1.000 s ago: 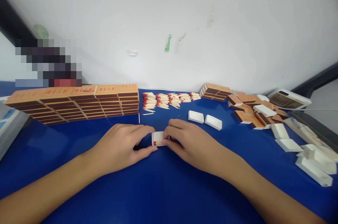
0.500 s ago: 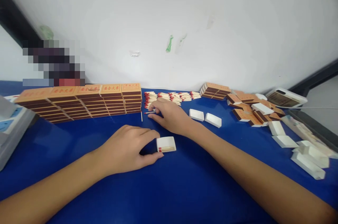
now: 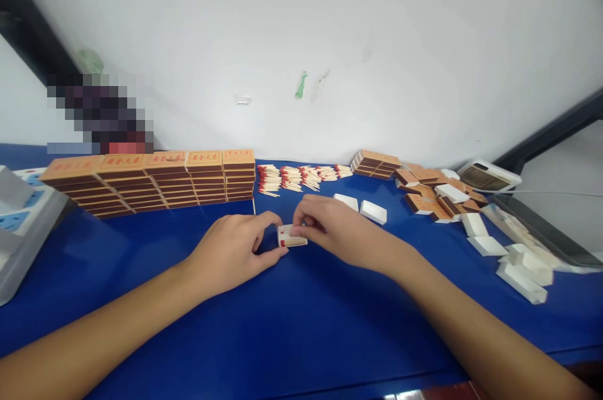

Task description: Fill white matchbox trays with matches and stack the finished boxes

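Observation:
A small white matchbox tray [image 3: 293, 242] lies on the blue table with a few red-tipped matches inside. My left hand [image 3: 235, 246] grips the tray's left end between thumb and fingers. Over the tray, my right hand [image 3: 330, 224] pinches a match [image 3: 283, 233], its red head pointing left. Behind the hands, several bunches of loose matches [image 3: 292, 178] lie in a row. Two white trays, one of them [image 3: 374, 211] fully visible, rest just beyond my right hand.
Matchboxes stand stacked [image 3: 160, 183] at the left rear, beside a power strip [image 3: 23, 218]. A smaller stack [image 3: 375, 163], loose boxes [image 3: 426, 196], white trays [image 3: 522, 281] and a white device [image 3: 490, 175] occupy the right. A pixelated area covers something at the upper left.
My right hand has moved from the match bunches down to the tray, bringing a match. The tray and my left hand sit slightly higher in view, and the camera view has shifted.

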